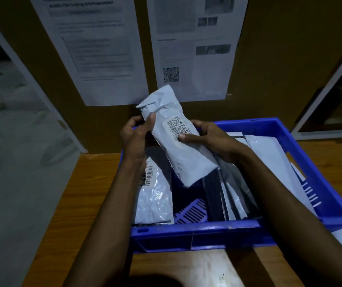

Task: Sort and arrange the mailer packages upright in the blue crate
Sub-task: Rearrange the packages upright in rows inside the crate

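A crate (197, 228) is set on a wood table (95, 183) in a dim room. Papers (95, 48) are stuck on the wall (290, 59), their words blurred. A mailer (186, 158) with a barcode label (178, 125) is gripped over the crate by the left hand (134, 135) and right hand (205, 137). Other mailers (154, 195) are kept inside.

Dim light, brown wall (290, 59) with two printed sheets (95, 48), wooden tabletop (95, 183) below, white-framed shelving (329, 94) at right.

The scene is dimly lit and blue-tinted; a dark shadow is cast on the worktop (95, 204), and edges are bowed and blurred.
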`<state>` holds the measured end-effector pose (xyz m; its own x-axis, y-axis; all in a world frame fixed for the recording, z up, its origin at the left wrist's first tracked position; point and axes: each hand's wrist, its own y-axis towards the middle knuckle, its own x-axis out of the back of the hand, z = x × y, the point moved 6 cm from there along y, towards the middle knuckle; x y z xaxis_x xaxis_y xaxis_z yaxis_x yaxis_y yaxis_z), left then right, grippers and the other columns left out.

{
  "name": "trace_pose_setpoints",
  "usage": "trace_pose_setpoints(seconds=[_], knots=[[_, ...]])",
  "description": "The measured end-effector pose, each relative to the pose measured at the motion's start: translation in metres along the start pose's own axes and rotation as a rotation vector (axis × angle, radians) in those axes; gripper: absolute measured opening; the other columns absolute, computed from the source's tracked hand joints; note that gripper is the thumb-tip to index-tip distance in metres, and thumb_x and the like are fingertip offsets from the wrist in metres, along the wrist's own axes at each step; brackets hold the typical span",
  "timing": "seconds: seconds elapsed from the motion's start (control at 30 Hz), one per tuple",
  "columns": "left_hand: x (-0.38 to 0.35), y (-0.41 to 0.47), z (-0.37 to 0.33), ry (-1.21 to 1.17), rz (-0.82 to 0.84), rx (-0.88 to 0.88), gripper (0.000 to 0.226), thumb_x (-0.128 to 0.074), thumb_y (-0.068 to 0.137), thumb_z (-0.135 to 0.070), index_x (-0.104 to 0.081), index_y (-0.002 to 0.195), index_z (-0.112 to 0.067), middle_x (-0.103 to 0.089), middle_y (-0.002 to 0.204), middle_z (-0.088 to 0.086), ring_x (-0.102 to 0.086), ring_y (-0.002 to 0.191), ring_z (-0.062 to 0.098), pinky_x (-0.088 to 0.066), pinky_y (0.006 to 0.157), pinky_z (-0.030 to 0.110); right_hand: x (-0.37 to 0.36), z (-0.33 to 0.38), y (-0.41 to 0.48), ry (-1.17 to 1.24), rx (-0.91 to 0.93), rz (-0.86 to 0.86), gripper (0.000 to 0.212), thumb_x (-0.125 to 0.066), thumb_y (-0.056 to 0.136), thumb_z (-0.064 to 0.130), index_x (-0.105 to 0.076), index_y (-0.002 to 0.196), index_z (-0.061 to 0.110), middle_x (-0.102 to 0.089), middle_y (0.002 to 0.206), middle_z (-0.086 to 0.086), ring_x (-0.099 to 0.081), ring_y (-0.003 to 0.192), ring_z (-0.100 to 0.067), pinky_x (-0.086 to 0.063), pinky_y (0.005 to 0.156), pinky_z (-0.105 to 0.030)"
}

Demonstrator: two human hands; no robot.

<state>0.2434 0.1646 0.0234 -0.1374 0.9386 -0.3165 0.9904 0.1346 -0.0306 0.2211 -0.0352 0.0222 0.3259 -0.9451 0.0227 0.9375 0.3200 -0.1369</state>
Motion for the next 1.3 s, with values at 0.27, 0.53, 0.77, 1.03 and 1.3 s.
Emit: trace_pose_setpoints(seconds=[0.27, 0.53, 0.77, 1.03, 1.3], knots=[[0.018, 0.008, 0.001, 0.033, -0.146, -0.025, 0.02, -0.078, 0.089, -0.028, -0.069, 0.088, -0.01, -0.072, 0.088, 0.01, -0.066, 0.067, 0.019, -0.048, 0.044, 0.025, 0.003, -0.001, -0.003, -0.063, -0.002, 0.018, 0.044, -0.081, 0.086, 0.029, -0.07, 0.128, 0.021, -0.076, 0.119, -0.003, -0.073, 0.109, -0.028, -0.057, 0.099, -0.047], [0.027, 0.012, 0.0, 0.004, -0.233, -0.04, 0.016, -0.081, 0.085, -0.025, -0.071, 0.076, -0.016, -0.073, 0.086, 0.006, -0.065, 0.077, 0.02, -0.053, 0.054, 0.028, -0.011, 0.0, -0.007, -0.067, -0.016, 0.089, 0.039, -0.079, 0.089, 0.017, -0.071, 0.127, 0.015, -0.076, 0.119, -0.006, -0.073, 0.11, -0.028, -0.057, 0.1, -0.046], [0.037, 0.013, -0.002, 0.176, -0.291, -0.103, 0.027, -0.077, 0.089, -0.035, -0.074, 0.09, -0.008, -0.068, 0.073, 0.006, -0.052, 0.048, 0.009, -0.043, 0.044, 0.025, -0.004, -0.007, -0.007, -0.107, -0.094, 0.111, 0.037, -0.076, 0.093, 0.033, -0.073, 0.125, 0.016, -0.076, 0.119, -0.009, -0.071, 0.111, -0.035, -0.053, 0.1, -0.05], [0.041, -0.002, -0.033, 0.591, -0.39, -0.385, 0.02, -0.081, 0.084, -0.021, -0.067, 0.097, -0.019, -0.066, 0.079, -0.009, -0.065, 0.076, 0.012, -0.058, 0.073, 0.035, -0.034, -0.022, -0.011, -0.102, -0.226, 0.314, 0.044, -0.073, 0.094, 0.012, -0.058, 0.135, 0.007, -0.073, 0.124, -0.013, -0.072, 0.106, -0.033, -0.065, 0.073, -0.035], [0.017, -0.035, -0.021, 1.18, 0.296, -0.392, 0.04, -0.076, 0.086, -0.009, -0.071, 0.126, -0.018, -0.064, 0.129, 0.0, -0.052, 0.121, 0.016, -0.039, 0.099, 0.028, -0.08, -0.047, -0.003, -0.056, -0.341, 0.424, 0.029, -0.06, 0.104, 0.013, -0.063, 0.125, -0.007, -0.077, 0.106, -0.019, -0.077, 0.082, -0.025, -0.065, 0.076, -0.033]])
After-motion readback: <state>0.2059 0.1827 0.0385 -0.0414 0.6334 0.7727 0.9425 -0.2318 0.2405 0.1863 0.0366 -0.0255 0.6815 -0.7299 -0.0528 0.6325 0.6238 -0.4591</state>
